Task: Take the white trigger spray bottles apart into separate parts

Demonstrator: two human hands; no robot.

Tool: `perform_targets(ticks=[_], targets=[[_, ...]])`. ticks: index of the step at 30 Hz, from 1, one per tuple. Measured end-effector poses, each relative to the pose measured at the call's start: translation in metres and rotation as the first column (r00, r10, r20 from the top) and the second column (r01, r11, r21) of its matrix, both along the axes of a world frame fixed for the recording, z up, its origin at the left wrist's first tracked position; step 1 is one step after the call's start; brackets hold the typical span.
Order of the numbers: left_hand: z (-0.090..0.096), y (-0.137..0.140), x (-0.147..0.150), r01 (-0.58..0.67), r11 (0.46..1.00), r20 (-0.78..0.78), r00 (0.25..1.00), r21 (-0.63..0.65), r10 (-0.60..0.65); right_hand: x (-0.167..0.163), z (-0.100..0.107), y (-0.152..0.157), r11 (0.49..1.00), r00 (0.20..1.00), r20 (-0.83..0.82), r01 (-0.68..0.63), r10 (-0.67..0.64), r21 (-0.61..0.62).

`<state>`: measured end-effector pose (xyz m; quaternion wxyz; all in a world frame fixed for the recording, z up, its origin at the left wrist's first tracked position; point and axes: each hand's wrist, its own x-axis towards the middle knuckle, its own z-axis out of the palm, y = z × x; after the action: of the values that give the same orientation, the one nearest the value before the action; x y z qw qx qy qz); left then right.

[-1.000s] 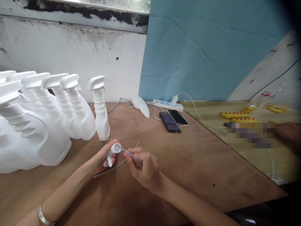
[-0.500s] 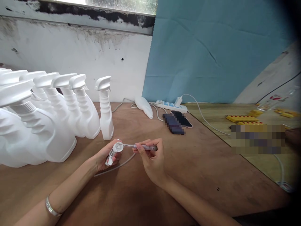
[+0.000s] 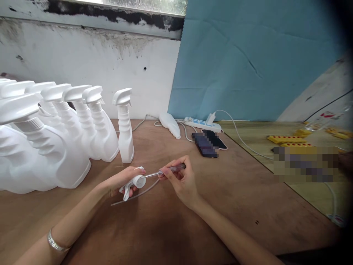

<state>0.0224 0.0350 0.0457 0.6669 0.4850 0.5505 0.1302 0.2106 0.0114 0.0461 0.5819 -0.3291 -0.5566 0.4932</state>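
Observation:
My left hand [image 3: 127, 180] is closed around a white trigger spray head [image 3: 139, 182], its round collar facing right. Between the fingers of my right hand [image 3: 180, 180] is a screwdriver [image 3: 173, 169] with a clear handle and a thin metal shaft. The shaft's tip points into the collar opening; how deep it goes I cannot tell. A thin pale tube [image 3: 146, 190] lies on the brown table [image 3: 220, 206] just below both hands. Beyond my left hand stands a white spray bottle [image 3: 126, 132] with its head on.
Several white spray bottles [image 3: 63, 147] crowd the left side. A headless white bottle [image 3: 169, 125] lies near the wall, beside a power strip [image 3: 202, 124] with cables. Two phones [image 3: 205, 144] rest on the table. Yellow pieces [image 3: 286, 139] lie on the wooden surface at right.
The spray head has tipped and sits slightly lower. The screwdriver now slants, its handle end raised and its tip down in the collar. The view has shifted slightly.

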Motion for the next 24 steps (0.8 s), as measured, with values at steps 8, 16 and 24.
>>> perform_targets(ticks=[8,16,24], targets=[[0.008,-0.014,0.011,0.058,0.962,-0.127,0.992,0.266,-0.025,0.016,0.002,0.018,0.969,0.983,0.061,-0.158,0.172,-0.191],[0.015,-0.035,0.025,0.303,0.8,-0.507,0.862,0.518,0.002,0.022,-0.02,0.03,0.913,0.944,0.105,-0.268,0.313,-0.308],[0.035,-0.024,0.033,0.231,0.708,-0.482,0.859,0.667,0.174,0.049,0.001,0.048,0.969,0.989,-0.027,0.139,-0.147,-0.205]])
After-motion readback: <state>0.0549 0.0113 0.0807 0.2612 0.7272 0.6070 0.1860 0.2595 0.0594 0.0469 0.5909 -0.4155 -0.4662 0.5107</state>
